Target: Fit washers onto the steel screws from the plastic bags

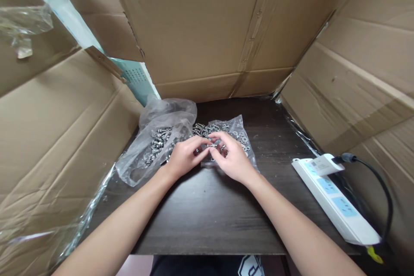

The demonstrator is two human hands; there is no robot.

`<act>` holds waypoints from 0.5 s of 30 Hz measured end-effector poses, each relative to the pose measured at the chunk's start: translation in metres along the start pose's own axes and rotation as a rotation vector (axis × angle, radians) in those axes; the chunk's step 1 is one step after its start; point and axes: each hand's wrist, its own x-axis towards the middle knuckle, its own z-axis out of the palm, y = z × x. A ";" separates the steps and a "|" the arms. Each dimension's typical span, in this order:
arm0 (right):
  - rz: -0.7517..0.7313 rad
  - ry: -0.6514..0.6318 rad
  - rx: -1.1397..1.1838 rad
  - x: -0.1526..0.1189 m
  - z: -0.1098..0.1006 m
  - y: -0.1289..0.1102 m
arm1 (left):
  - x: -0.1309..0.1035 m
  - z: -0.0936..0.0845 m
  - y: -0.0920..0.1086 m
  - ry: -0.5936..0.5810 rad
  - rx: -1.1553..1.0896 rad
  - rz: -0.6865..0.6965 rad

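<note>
Both hands meet over the middle of the dark table, fingertips pinched together. Between them is a small metal bolt [212,145], partly hidden by the fingers. My left hand [186,155] is closed on one end of it. At the other end, the thumb and fingers of my right hand [233,157] are closed too; whether they grip a washer or nut there is too small to tell. Just beyond the hands lies a pile of loose bolts [201,129]. Several washers [243,139] rest on a flat clear plastic bag [251,155] at the right.
A crumpled clear plastic bag [129,168] with more bolts [158,142] lies to the left. On the right, a white power strip [343,224] holds a plugged-in adapter [324,164] with a black cable [388,189]. Cardboard walls [200,26] enclose the dark table [207,211].
</note>
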 end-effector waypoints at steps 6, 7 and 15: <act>-0.040 0.027 -0.037 0.000 0.000 0.003 | 0.000 0.001 0.000 0.000 0.010 -0.021; -0.044 0.030 -0.047 -0.001 -0.001 0.003 | 0.000 0.001 0.000 0.001 0.013 -0.023; -0.026 0.046 -0.087 0.000 -0.001 0.001 | 0.001 0.000 0.001 0.020 0.042 -0.004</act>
